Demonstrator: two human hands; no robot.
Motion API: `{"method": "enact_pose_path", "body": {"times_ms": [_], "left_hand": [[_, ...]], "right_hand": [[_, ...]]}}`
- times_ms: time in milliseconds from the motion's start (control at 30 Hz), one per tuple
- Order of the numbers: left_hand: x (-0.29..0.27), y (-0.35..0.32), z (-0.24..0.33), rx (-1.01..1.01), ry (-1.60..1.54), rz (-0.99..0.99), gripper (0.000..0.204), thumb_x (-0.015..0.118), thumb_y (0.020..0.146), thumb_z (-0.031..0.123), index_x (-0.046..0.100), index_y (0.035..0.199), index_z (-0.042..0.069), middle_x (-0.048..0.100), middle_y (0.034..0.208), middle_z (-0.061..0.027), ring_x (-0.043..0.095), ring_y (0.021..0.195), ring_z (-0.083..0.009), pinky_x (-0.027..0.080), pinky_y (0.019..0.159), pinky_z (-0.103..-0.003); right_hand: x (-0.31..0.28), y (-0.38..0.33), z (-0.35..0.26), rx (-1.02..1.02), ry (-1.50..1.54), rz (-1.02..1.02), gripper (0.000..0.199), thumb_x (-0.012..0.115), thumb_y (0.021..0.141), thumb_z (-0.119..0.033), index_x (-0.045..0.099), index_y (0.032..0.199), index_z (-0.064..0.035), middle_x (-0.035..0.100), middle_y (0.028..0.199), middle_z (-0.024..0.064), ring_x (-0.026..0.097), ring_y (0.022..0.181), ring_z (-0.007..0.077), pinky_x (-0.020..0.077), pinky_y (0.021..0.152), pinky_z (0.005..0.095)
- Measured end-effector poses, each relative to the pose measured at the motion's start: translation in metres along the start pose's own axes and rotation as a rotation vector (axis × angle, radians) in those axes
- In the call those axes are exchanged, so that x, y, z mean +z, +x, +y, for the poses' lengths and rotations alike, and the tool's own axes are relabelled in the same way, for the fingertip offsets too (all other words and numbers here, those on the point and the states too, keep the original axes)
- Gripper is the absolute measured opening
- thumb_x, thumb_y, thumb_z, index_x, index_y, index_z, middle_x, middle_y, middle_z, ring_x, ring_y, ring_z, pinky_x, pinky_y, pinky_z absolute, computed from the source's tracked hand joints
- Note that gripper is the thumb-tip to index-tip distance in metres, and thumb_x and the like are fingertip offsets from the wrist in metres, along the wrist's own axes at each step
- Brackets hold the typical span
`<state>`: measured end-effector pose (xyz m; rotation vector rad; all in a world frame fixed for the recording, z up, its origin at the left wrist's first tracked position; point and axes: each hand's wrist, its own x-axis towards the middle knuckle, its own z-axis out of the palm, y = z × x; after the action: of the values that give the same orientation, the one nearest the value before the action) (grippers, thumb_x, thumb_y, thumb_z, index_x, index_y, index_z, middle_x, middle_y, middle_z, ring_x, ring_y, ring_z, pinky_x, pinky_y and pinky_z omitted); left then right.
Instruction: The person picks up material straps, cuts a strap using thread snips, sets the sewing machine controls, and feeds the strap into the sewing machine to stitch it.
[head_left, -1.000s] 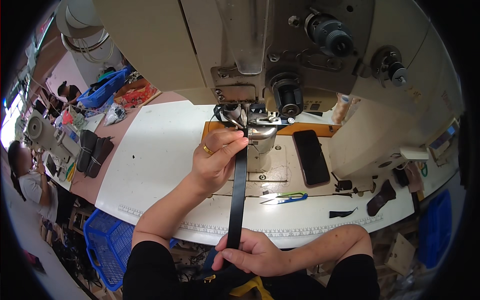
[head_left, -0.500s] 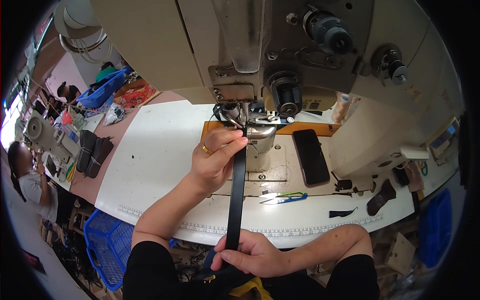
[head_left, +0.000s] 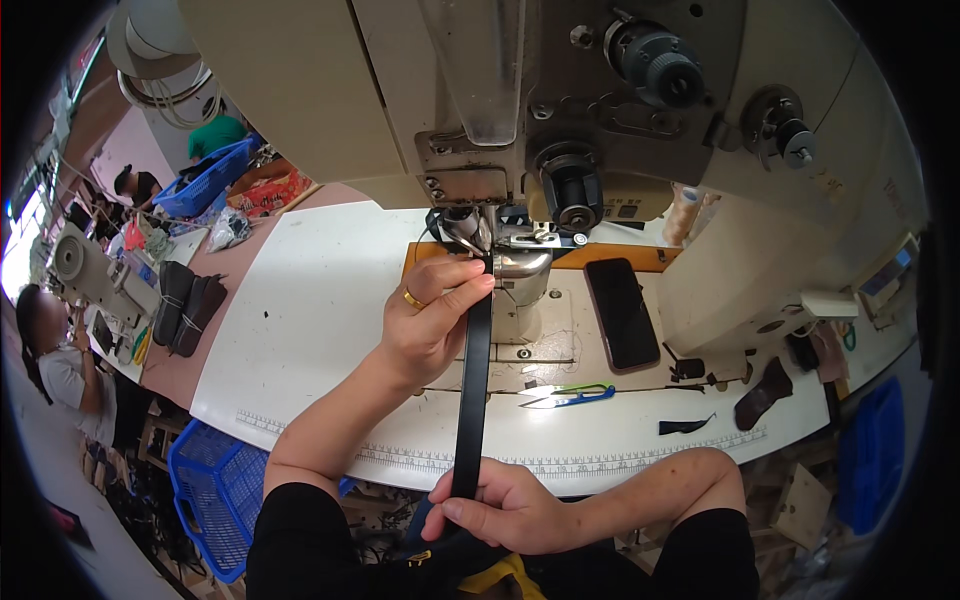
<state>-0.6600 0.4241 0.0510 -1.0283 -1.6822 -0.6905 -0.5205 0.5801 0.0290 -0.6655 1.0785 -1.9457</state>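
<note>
Far left, we see another person (head_left: pixel 62 365) seated at a neighbouring bench, and a blue basket (head_left: pixel 222 480) sits below the edge of our white surface (head_left: pixel 300 330). Two dark pieces (head_left: pixel 185 305) lie on the pinkish bench beside it.

Now our left hand (head_left: pixel 432 322), a gold ring on one finger, is pinched shut on the upper part of the black strap (head_left: pixel 473 385), fingertips right up at the needle area of the big cream sewing machine (head_left: pixel 520 120). The strap runs straight down from under the machine's foot, across the surface and over its near edge.

There our right hand (head_left: pixel 505 505) comes in, fingers curled tight around the strap's lower end, close to our body. So both hands are clamped on the same strap, well apart along its length, holding it taut between them.

Moving right, we have small green-handled snips (head_left: pixel 565 397) lying on the surface just beside the strap, then a black phone (head_left: pixel 621 312) lying flat by the machine base. Further right, dark leather scraps (head_left: pixel 755 390) are scattered near the edge.
</note>
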Motion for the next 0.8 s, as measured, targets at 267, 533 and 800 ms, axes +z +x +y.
{"method": "enact_pose_path", "body": {"times_ms": [267,533,800], "left_hand": [[-0.0007,-0.0013,-0.0011,-0.003,-0.004,-0.007,0.031,0.066,0.063,-0.009,0.064,0.093,0.002,0.059,0.094,-0.0087,0.06,0.08,-0.0247,0.051,0.07,-0.032],[0.0,-0.0014,-0.0007,-0.017,-0.01,-0.008,0.032,0.065,0.063,-0.01,0.064,0.093,0.002,0.059,0.095,-0.0088,0.06,0.08,-0.0249,0.051,0.07,-0.032],[0.0004,-0.0006,0.0002,-0.017,-0.003,-0.003,0.031,0.067,0.064,-0.008,0.064,0.093,0.002,0.059,0.094,-0.0084,0.06,0.08,-0.0245,0.051,0.07,-0.032]], "right_hand": [[0.0006,0.0,-0.0007,0.005,0.007,-0.003,0.019,0.045,0.094,-0.012,0.044,0.109,-0.0006,0.06,0.094,0.0081,0.056,0.089,0.0104,0.0444,0.079,0.0237],[0.0002,0.0001,-0.0029,0.025,0.016,-0.006,0.019,0.045,0.094,-0.013,0.045,0.109,-0.0005,0.06,0.093,0.0078,0.056,0.088,0.0104,0.0445,0.079,0.0238],[0.0006,-0.0005,-0.0021,0.026,0.012,-0.014,0.019,0.045,0.094,-0.013,0.046,0.108,-0.0003,0.06,0.093,0.0077,0.056,0.088,0.0108,0.0447,0.078,0.0237]]}}
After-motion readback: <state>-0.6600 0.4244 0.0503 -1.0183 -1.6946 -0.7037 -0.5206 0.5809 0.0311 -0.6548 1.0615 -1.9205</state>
